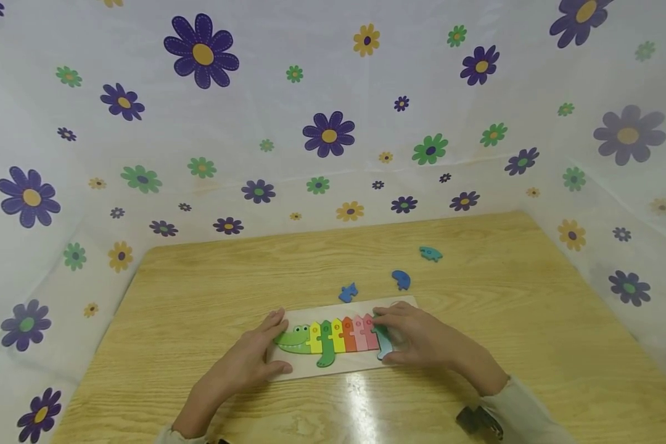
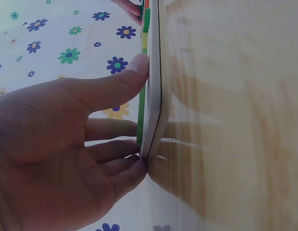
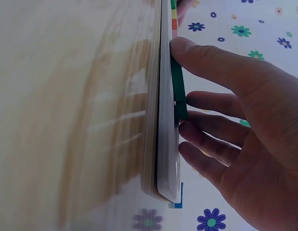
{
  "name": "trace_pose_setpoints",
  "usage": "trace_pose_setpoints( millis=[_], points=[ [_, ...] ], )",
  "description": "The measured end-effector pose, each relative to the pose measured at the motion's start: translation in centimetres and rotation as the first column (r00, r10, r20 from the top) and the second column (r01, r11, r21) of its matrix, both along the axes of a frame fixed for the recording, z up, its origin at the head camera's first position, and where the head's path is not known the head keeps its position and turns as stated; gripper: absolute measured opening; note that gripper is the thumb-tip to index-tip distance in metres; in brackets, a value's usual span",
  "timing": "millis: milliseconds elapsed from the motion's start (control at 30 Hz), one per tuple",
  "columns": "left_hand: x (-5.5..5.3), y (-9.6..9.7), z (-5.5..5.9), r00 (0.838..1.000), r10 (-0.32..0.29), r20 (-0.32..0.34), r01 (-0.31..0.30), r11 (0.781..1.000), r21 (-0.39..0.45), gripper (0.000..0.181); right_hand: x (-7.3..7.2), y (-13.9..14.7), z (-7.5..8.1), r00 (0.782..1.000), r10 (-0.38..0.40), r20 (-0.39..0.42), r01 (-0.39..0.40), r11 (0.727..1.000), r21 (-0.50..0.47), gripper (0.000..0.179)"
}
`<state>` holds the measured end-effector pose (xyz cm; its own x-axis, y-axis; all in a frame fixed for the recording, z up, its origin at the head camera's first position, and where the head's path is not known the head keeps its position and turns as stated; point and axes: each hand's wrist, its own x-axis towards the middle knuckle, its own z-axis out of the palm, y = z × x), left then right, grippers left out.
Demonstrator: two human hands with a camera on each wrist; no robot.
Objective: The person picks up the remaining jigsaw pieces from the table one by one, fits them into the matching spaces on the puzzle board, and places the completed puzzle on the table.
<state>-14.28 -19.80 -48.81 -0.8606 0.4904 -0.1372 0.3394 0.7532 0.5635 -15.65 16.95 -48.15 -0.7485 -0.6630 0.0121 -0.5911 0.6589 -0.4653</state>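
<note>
A wooden puzzle board [image 1: 305, 370] lies on the table with a crocodile puzzle on it. The green crocodile head [image 1: 294, 340] is at the left, followed by several numbered pieces in yellow, green, orange and pink. My left hand [image 1: 248, 354] holds the board's left end, thumb by the near edge and fingers by the far side. At the right end of the row, my right hand [image 1: 422, 335] pinches a light blue leg-shaped puzzle piece [image 1: 385, 345], which lies against the last pink piece and is partly covered by my fingers. Its dark green edge [image 3: 178, 86] shows in the right wrist view.
Beyond the board lie three loose puzzle pieces: a blue one [image 1: 348, 292], a curved blue one [image 1: 401, 280] and a teal one [image 1: 430, 253]. A flowered white cloth [image 1: 288, 92] surrounds the wood-grain table [image 1: 211, 277] at the back and sides.
</note>
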Motion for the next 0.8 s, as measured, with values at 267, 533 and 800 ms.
trace_pose_setpoints(
  millis=[267, 533, 800],
  points=[
    [-0.02, -0.01, 0.06, 1.000, 0.004, -0.004, -0.004, 1.000, 0.004, 0.082, -0.02, 0.03, -0.10, 1.000, -0.006, -0.001, 0.006, 1.000, -0.001, 0.068],
    [-0.09, -0.01, 0.06, 1.000, 0.006, 0.006, -0.006, 1.000, 0.005, 0.083, -0.03, -0.07, -0.11, 1.000, -0.019, 0.002, 0.019, 1.000, -0.002, 0.070],
    [-0.03, 0.06, 0.08, 1.000, 0.015, 0.011, -0.015, 1.000, 0.005, 0.083, 0.04, 0.00, -0.04, 1.000, -0.014, -0.001, 0.014, 1.000, 0.011, 0.070]
  ],
)
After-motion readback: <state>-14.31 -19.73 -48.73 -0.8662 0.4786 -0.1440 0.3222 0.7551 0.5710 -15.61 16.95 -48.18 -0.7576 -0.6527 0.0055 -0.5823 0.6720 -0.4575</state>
